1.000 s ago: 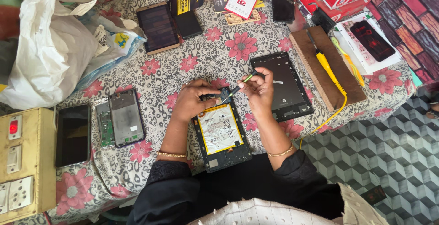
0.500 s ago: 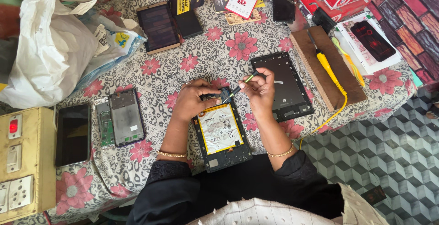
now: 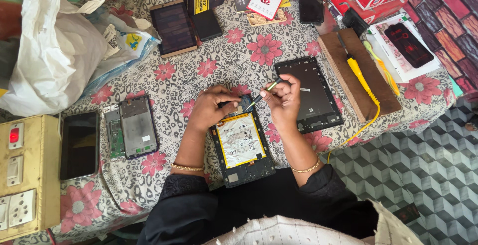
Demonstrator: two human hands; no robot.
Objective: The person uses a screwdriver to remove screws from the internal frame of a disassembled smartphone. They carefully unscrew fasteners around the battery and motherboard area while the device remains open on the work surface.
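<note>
An opened tablet (image 3: pixel 242 148) lies face down on a floral cloth (image 3: pixel 224 61) at the near table edge — dark frame, back cover off, a large white battery edged in yellow filling its middle. The left hand (image 3: pixel 211 108) rests curled on its top edge, fingers pressing down. The right hand (image 3: pixel 284 98) pinches a thin tool (image 3: pixel 261 94) — tip at the tablet's top.
</note>
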